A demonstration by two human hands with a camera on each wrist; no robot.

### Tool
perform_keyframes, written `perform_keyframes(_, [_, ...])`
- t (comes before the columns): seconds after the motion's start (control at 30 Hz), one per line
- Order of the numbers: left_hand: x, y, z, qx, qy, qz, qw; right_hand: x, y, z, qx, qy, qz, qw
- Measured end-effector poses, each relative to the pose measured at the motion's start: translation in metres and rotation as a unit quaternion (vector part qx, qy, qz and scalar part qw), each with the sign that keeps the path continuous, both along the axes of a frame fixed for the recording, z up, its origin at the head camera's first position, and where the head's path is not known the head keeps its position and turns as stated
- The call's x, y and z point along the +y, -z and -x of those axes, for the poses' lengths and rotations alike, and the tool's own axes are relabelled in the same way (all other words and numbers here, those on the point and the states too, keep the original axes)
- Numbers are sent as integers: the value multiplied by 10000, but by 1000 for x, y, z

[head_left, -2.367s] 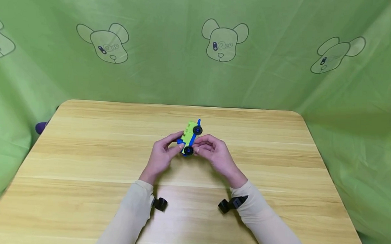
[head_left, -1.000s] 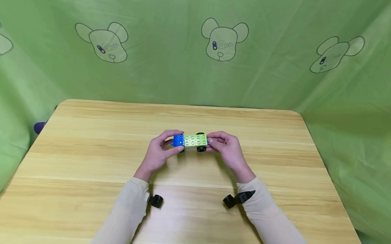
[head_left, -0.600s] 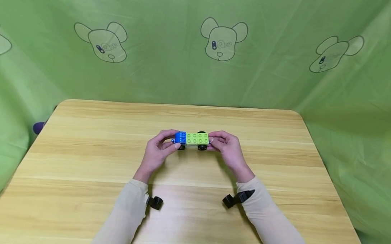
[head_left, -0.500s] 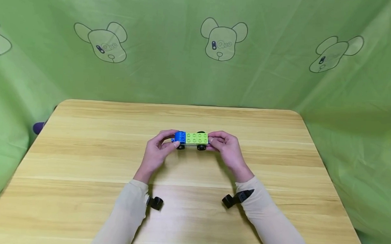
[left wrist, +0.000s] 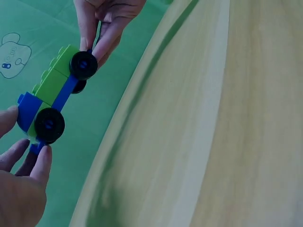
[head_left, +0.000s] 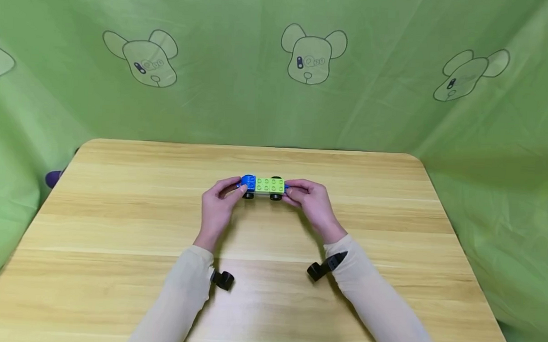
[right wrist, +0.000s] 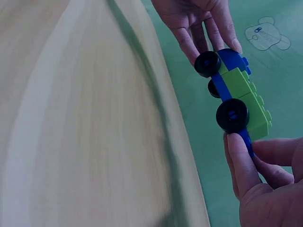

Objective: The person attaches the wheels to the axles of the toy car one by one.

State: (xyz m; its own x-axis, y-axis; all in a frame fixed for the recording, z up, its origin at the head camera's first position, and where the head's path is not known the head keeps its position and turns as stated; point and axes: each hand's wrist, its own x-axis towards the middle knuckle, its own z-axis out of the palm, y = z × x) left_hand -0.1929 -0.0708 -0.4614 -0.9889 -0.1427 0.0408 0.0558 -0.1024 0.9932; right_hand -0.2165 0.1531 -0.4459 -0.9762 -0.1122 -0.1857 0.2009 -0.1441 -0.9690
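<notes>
A toy truck [head_left: 270,185] of building bricks is held above the table, studs up and lengthwise from left to right in the head view. It has a blue brick cab [left wrist: 29,109], lime green bricks [right wrist: 248,108] behind, a blue base and black wheels [right wrist: 232,115]. My left hand [head_left: 217,205] pinches the cab end, with the thumb on the near side. At the other end, my right hand [head_left: 315,203] pinches the blue tab [right wrist: 247,143] sticking out behind the rear wheels. The truck's underside is mostly hidden.
Below the truck is a light wooden table [head_left: 269,301]. A green cloth [head_left: 231,99] printed with bear heads hangs behind it and at the sides. Each wrist carries a small black camera [head_left: 316,271]. Something purple [head_left: 52,178] shows past the table's left edge.
The truck has turned from slanted, side showing, to level with studs up. My right hand has shifted from beside a wheel to the rear tab. Lately both hands have carried it slightly farther away and left.
</notes>
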Motion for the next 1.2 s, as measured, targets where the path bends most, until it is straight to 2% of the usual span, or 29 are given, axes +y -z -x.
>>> perform_keyframes(0.03, [1, -5, 0, -77, -62, 30, 9999, -1, 0, 2, -10, 15, -6, 10000])
perform_keyframes(0.2, [4, -2, 9, -317, -355, 146, 9988, -3, 2, 12, -59, 90, -68, 9999])
perform_keyframes(0.27, [5, 7, 16, -363, -436, 223, 9981, -3, 2, 16, -98, 120, -67, 9999])
perform_keyframes(0.3, [5, 6, 18, -401, -434, 307, 9978, -3, 3, 17, -114, 132, -76, 9998])
perform_keyframes(0.47, [8, 5, 29, -420, -359, 698, 9960, -2, 6, 26, -219, 189, -118, 9995])
perform_keyframes(0.63, [9, 9, 39, -457, -211, 825, 9953, 0, 10, 36, -383, 220, -119, 9990])
perform_keyframes(0.8, [6, 13, 48, -673, -84, 895, 9937, -1, 12, 45, -471, 113, -234, 9986])
perform_keyframes(0.93, [5, 14, 53, -848, -43, 931, 9920, -1, 15, 50, -518, 66, -240, 9983])
perform_keyframes(1.2, [5, 15, 58, -973, 95, 957, 9906, -1, 21, 55, -587, 128, -291, 9978])
